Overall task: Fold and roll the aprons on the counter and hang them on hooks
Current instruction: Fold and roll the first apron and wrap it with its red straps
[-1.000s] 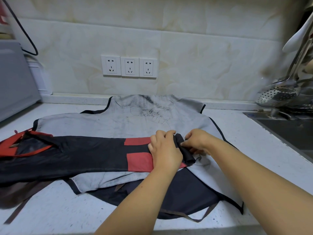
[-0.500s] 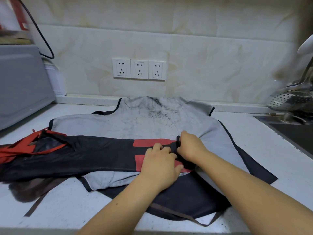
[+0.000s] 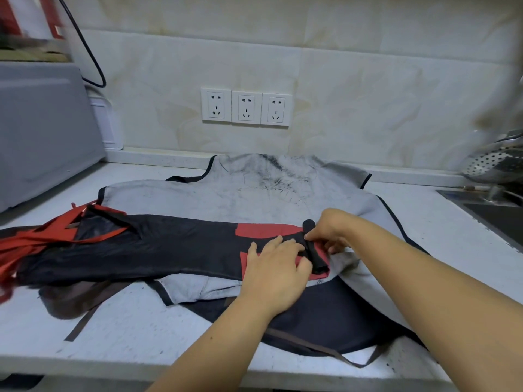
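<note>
Head camera looks down on a white speckled stone counter [image 3: 127, 329], and beyond my hands rises a pale marbled tile wall [image 3: 353, 108] with three white wall sockets [image 3: 245, 106] in a row. Far off past my left hand [image 3: 276, 274] stands a grey boxy appliance [image 3: 42, 131], cut off by the edge, with a black cable [image 3: 90, 60] looping down the wall behind it.

Now the work: a black-and-red fabric apron [image 3: 169, 250], folded into a long strip, runs away from my left hand across the counter, with its red straps [image 3: 28, 244] bunched at the far end. Its near end is wound into a tight black roll [image 3: 315, 256] between my hands. My left hand lies flat on the strip, fingertips pushed against the roll. My right hand [image 3: 329, 230] pinches the roll's upper end between thumb and fingers.

Under both hands spreads a grey fabric apron with black trim [image 3: 254, 199], smudged dark near the wall. Below that lies a dark fabric apron [image 3: 325, 315], mostly covered, its brown straps [image 3: 82, 321] trailing toward me.

Beyond my right hand, a dark sunken sink [image 3: 498, 213] is cropped by the frame; I cannot tell what is in it. Above it hangs a perforated metal strainer [image 3: 495, 165], blurred, contents unreadable.
</note>
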The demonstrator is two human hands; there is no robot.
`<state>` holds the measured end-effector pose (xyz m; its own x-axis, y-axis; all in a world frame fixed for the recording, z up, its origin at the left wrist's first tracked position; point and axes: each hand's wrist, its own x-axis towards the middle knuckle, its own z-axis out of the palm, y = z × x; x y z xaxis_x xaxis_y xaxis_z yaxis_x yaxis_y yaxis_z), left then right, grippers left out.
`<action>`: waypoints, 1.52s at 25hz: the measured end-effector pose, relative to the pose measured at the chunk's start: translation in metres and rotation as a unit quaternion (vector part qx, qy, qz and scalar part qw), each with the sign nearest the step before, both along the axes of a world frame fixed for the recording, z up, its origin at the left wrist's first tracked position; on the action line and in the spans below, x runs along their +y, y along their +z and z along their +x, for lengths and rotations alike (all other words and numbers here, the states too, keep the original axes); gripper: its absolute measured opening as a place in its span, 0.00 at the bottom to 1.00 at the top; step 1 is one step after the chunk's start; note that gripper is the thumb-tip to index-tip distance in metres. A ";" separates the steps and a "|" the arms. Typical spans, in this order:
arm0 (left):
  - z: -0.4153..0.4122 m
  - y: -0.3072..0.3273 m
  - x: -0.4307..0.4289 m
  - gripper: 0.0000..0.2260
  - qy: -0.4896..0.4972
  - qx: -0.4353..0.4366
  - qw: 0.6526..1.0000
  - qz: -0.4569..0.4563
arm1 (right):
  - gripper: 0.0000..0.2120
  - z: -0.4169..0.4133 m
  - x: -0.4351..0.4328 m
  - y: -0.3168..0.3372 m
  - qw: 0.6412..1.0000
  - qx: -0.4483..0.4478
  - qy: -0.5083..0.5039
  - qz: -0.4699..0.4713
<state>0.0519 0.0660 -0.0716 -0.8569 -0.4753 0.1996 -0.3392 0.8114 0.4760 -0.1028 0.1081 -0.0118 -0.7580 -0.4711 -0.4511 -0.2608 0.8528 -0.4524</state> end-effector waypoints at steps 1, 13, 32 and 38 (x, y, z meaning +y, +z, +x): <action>0.000 0.001 -0.001 0.16 0.006 0.030 0.999 0.037 | 0.13 0.001 -0.002 0.001 0.999 0.038 0.025 0.012; 0.002 0.001 -0.013 0.21 0.041 0.123 0.982 0.135 | 0.09 0.017 -0.010 0.005 0.988 -0.035 0.094 -0.116; 0.018 0.018 -0.016 0.15 -0.010 0.082 0.985 0.149 | 0.07 0.035 -0.039 0.008 0.994 0.017 0.096 -0.047; 0.032 0.030 -0.013 0.16 0.018 -0.080 0.992 -0.091 | 0.12 0.025 -0.029 0.013 0.985 -0.120 0.049 -0.112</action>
